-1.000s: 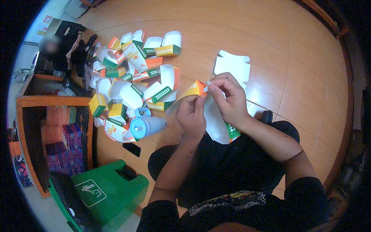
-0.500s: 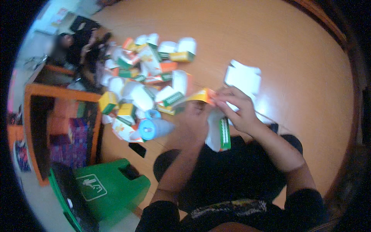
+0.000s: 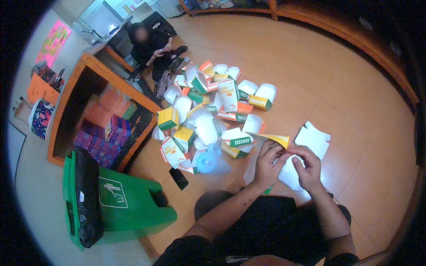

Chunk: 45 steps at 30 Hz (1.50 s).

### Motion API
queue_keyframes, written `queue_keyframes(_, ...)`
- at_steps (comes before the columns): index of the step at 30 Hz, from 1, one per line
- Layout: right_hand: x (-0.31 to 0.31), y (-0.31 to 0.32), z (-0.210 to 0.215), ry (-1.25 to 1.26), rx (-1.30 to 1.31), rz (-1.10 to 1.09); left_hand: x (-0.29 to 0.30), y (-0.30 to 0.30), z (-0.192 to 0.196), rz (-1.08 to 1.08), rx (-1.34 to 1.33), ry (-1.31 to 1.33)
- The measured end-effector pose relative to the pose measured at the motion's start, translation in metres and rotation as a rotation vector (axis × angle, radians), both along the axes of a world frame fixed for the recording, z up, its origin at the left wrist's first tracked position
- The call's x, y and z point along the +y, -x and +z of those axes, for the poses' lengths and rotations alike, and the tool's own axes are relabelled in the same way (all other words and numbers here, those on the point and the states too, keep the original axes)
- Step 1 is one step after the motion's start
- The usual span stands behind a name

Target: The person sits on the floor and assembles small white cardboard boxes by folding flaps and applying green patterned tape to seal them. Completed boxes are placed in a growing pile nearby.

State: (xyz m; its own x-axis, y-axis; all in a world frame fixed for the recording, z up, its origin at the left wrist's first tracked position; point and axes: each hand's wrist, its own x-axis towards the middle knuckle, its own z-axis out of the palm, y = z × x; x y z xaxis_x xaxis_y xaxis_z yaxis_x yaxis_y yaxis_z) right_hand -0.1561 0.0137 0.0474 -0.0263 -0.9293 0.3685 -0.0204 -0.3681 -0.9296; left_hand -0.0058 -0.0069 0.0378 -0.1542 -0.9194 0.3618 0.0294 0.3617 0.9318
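Observation:
A yellow and orange paper food carton [image 3: 276, 138] is held up in front of me, its edge pinched at one corner. My left hand [image 3: 268, 167] is closed on it with thumb and fingers together. Beside it, my right hand [image 3: 306, 166] grips the same corner, fingers bent and thumb close to the left thumb. Some of the carton is hidden behind my fingers. Flat white carton blanks [image 3: 314, 138] lie on the floor just past my right hand, partly covered by it. To the left of my hands spreads a heap of folded cartons [image 3: 206, 128], white inside with green, yellow and orange sides.
A translucent blue-lidded jug [image 3: 214, 163] stands at the heap's near edge, beside a black phone [image 3: 178, 178]. A green bin [image 3: 133, 206] is at the lower left, near an orange-framed shelf [image 3: 66, 113] with stacked packs. Another person [image 3: 153, 48] sits beyond the heap.
The view has swung left, bringing in more of the shelf and the other person. My left hand has come up to meet the right at the carton; the carton that lay by my lap is now mostly hidden.

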Motion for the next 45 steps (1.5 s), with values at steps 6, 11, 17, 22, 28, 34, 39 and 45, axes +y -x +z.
queue_keyframes(6, -0.015, 0.022, -0.002, -0.403, -0.428, 0.044, 0.003, 0.001, 0.013, 0.128, -0.271, 0.025)
queue_keyframes(11, -0.026, 0.051, 0.009, -0.748, -0.651, 0.18, -0.011, -0.019, 0.028, -0.102, -0.617, 0.463)
queue_keyframes(17, -0.029, 0.071, 0.012, -0.816, -0.339, 0.115, -0.022, -0.038, 0.024, -0.243, -0.905, 0.513)
queue_keyframes(22, -0.037, 0.071, -0.015, -0.761, -0.267, -0.024, -0.032, -0.044, -0.009, -0.275, -1.062, 0.257)
queue_keyframes(28, -0.034, 0.045, -0.029, -0.491, -0.103, -0.064, -0.018, -0.01, -0.016, -0.333, -0.898, -0.013)
queue_keyframes(34, -0.032, 0.04, -0.022, -0.463, -0.272, -0.006, -0.015, -0.001, 0.007, -0.038, -0.61, -0.089)
queue_keyframes(39, -0.03, 0.033, -0.016, -0.397, -0.245, -0.038, -0.009, 0.002, -0.007, -0.044, -0.234, -0.241)
queue_keyframes(45, -0.018, 0.035, 0.008, -0.283, 0.17, -0.091, -0.005, 0.006, -0.015, -0.104, 0.088, -0.482)
